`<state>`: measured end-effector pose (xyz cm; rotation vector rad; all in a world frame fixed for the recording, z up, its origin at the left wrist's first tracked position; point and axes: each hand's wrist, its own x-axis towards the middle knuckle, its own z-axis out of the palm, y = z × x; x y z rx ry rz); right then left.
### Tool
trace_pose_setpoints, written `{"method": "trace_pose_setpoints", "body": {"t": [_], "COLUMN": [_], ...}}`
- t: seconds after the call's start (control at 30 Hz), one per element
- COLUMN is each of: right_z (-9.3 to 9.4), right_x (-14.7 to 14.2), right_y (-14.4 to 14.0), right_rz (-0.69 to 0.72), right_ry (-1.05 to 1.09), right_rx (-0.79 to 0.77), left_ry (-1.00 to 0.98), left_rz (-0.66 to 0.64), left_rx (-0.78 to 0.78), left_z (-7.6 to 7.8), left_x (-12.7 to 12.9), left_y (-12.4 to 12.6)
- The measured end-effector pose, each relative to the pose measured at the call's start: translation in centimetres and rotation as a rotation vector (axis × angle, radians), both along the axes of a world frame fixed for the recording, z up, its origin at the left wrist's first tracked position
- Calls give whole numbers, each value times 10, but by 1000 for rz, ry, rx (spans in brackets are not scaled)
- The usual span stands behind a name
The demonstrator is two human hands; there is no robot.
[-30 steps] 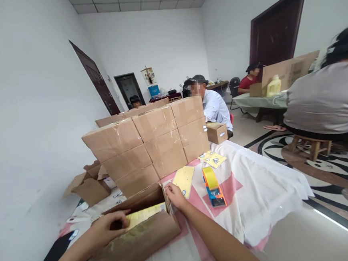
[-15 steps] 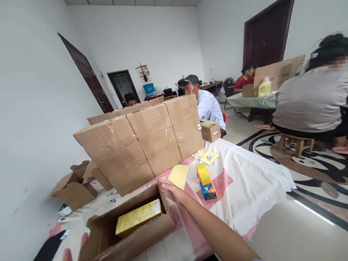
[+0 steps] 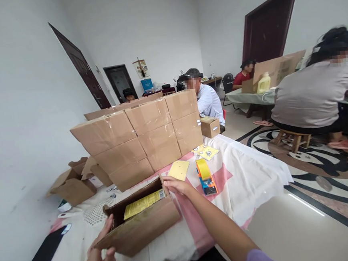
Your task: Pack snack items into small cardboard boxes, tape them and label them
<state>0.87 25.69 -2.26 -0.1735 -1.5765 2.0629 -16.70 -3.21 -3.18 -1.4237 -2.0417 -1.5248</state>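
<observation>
Open carton (image 3: pixel 142 225): brown corrugated cardboard, rectangular, matte, lying at the near edge of the worktop (image 3: pixel 249 172). Half a second ago we see its near flap folded out and the whole yellow packet exposed; now that flap stands raised and hides the packet's lower part.

Yellow packet (image 3: pixel 142 203): flat, glossy, printed, with a white barcode patch at its right end; it lies inside the carton.

Left hand (image 3: pixel 100 260): we note it has come up from below the carton's near left corner. The thumb and fingers now rest on the near flap's outer face, a loose, open grip, not clenched.

Right hand (image 3: pixel 174 185): at the carton's far right corner, much as before. Its fingers touch the upright end flap; we cannot tell whether the grip closes on the flap's edge.

Tape dispenser (image 3: pixel 205 177): just right of the carton, orange and blue plastic, carrying a roll of yellowish tape.

Yellow sheet (image 3: pixel 178 170): beyond the carton's far right corner, flat, smooth paper, roughly rectangular.

Stacked cartons (image 3: pixel 141 139): behind the open carton, three layers high, sealed with shiny clear tape that wrinkles over the seams.

Empty carton (image 3: pixel 71 187): far left of the open carton, flaps splayed.

Cloth: white with pink squares, soft, creased, draping over the worktop edge right of the carton.
</observation>
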Motion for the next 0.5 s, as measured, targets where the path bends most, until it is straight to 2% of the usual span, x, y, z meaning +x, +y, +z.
{"method": "trace_pose_setpoints", "body": {"t": [0.23,0.37,0.5], "right_z": [3,7,12], "right_x": [2,6,9], "right_y": [1,-1,-3], "right_rz": [50,40,70], "right_ry": [-42,-42,-40], "right_rx": [-82,-89,-91], "left_ry": [42,72,65], "left_rz": [-31,-39,-68], "left_rx": [28,4,-89], "left_z": [9,24,37], "left_x": [1,-1,-11], "left_y": [5,7,14]}}
